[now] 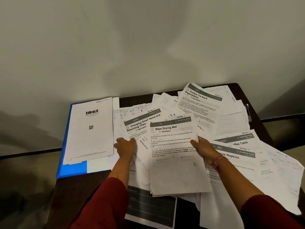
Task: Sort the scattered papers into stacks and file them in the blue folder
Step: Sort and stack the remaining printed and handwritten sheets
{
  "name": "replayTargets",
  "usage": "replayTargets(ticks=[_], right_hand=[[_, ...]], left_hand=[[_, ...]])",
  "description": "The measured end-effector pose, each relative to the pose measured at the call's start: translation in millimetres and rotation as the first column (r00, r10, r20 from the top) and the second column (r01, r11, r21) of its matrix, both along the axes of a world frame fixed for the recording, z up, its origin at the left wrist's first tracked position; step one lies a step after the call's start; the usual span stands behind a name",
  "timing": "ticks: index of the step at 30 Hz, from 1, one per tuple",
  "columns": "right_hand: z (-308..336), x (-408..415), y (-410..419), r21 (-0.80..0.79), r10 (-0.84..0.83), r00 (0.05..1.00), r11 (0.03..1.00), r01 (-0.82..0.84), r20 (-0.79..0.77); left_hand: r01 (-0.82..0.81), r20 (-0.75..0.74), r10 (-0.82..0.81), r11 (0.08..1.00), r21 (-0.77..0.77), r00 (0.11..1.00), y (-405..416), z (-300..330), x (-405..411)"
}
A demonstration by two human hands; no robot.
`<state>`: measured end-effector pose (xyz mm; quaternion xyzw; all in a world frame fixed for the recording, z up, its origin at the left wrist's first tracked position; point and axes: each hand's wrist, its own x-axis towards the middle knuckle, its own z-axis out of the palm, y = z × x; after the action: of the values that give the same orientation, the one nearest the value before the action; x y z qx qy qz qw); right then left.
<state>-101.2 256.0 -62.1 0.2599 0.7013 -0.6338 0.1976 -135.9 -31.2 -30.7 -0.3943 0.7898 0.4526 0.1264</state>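
A blue folder [72, 170] lies open at the table's left, with a white "blinkit" sheet [90, 129] on top of it. Printed and handwritten papers are scattered over the rest of the table. In the middle a "Wipe Drying Mat" sheet [171, 156] tops a small stack. My right hand [203, 148] grips that sheet's right edge, thumb on top. My left hand [126, 147] rests flat, fingers together, on the "Charging Small Items" sheet [142, 124] just left of it. Both sleeves are dark red.
A "Curtain Tie-back Organization" sheet [198, 103] lies at the back right, napkin and coffee-table sheets [234, 151] at the right. A dark printed page [148, 207] hangs over the near edge. The dark table [257, 113] stands against a pale wall; a clip [247, 111] sits at its right edge.
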Motion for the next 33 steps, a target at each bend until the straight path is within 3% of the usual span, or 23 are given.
replayTargets(ticks=[7, 11, 15, 21, 26, 31, 33], right_hand=[[-4.8, -3.0, 2.5, 0.034, 0.032, 0.999, 0.999, -0.033, 0.027], [-1.3, -4.6, 3.1, 0.039, 0.058, 0.998, 0.998, -0.059, 0.033], [-2.5, -5.8, 4.1, 0.045, 0.05, 0.998, 0.998, -0.052, 0.041], [-2.2, -5.3, 1.4, 0.045, 0.033, 0.999, 0.998, -0.035, 0.039], [16.6, -0.6, -2.8, -0.003, -0.013, 1.0, 1.0, 0.013, 0.005], [34.4, 4.8, 10.2, -0.07, -0.016, 0.998, 0.998, 0.011, -0.066], [41.7, 7.5, 20.3, -0.132, -0.006, 0.998, 0.991, -0.001, -0.057]], left_hand=[[-0.03, -0.058, 0.04, 0.988, 0.152, 0.998, -5.1, -10.6, -7.4], [-0.016, -0.172, 0.048, 0.983, 0.183, 0.984, 2.4, 2.9, -6.5], [0.102, -0.35, -0.081, 0.994, 0.041, 0.933, 13.1, 33.4, -9.8], [0.087, -0.611, -0.247, 0.956, -0.279, 0.752, 9.5, 88.8, -17.0], [0.015, -0.768, -0.379, 0.901, -0.434, 0.517, 1.3, 136.0, -10.9], [-0.07, -0.844, -0.443, 0.872, -0.484, 0.302, 2.8, 176.0, 0.9], [-0.068, -0.868, -0.418, 0.891, -0.449, 0.267, 3.3, 184.4, 4.3]])
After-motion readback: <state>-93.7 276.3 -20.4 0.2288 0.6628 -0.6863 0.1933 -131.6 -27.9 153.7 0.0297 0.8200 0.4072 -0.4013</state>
